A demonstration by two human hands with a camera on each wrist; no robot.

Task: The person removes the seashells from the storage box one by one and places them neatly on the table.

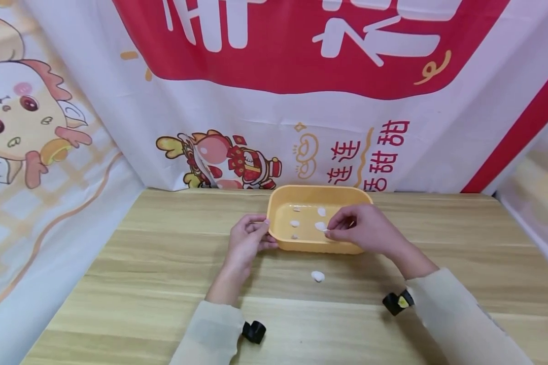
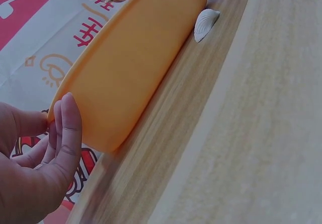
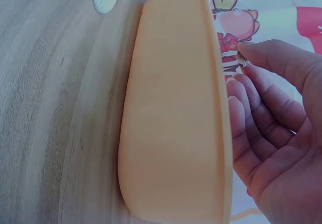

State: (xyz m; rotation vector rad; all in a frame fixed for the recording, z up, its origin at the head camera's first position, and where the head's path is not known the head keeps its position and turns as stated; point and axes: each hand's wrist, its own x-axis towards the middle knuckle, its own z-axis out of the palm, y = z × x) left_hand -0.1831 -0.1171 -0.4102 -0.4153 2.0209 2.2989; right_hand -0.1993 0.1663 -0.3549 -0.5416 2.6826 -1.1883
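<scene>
A yellow-orange plastic basin (image 1: 319, 247) stands on the wooden table. My left hand (image 1: 246, 238) grips its left end, thumb at the rim and fingers against the outer wall; the left wrist view shows the same hold on the basin (image 2: 131, 58). Over the basin's right side is my right hand (image 1: 367, 228). Its thumb and index finger pinch a small seashell (image 3: 242, 59), mostly covered by the fingertips. Several small seashells lie spread on the basin floor, among them a white one (image 1: 294, 223) left of centre and another (image 1: 321, 212) toward the back.
A ribbed white seashell (image 1: 317, 276) lies on the table (image 1: 164, 284) in front of the basin. Behind the table's back edge hangs a printed cloth (image 1: 237, 111) with red and white lettering, close to the basin. More printed cloth (image 1: 32, 152) hangs along the left side.
</scene>
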